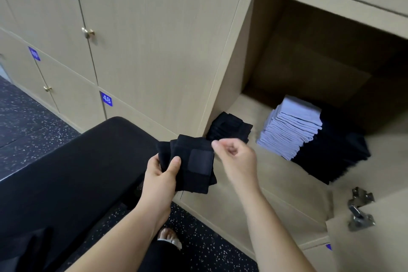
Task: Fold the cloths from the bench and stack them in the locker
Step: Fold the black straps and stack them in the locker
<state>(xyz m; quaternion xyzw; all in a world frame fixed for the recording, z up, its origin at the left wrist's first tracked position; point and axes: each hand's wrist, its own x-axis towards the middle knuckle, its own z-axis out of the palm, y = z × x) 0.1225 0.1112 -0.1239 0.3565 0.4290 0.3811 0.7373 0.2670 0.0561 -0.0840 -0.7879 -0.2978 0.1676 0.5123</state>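
My left hand point(162, 170) grips a folded black cloth point(194, 165) with a square patch on top, thumb pressed on its left side, held in front of the open locker point(260, 104). My right hand point(235, 153) hovers just right of the cloth's top corner, fingers loosely curled with thumb and forefinger pinched; it appears to hold nothing. Inside the locker sit a small black cloth stack point(229, 127) at the left, a tall stack of pale lilac cloths point(291, 127), and a dark stack point(335, 152) to its right. The black padded bench point(72, 174) lies at the left.
Closed wooden locker doors with brass knobs point(87, 32) and a blue "48" label point(106, 99) fill the left. The open locker door with its metal hinge point(361, 210) stands at lower right. Dark speckled floor point(198, 238) and my sandalled foot point(169, 237) are below.
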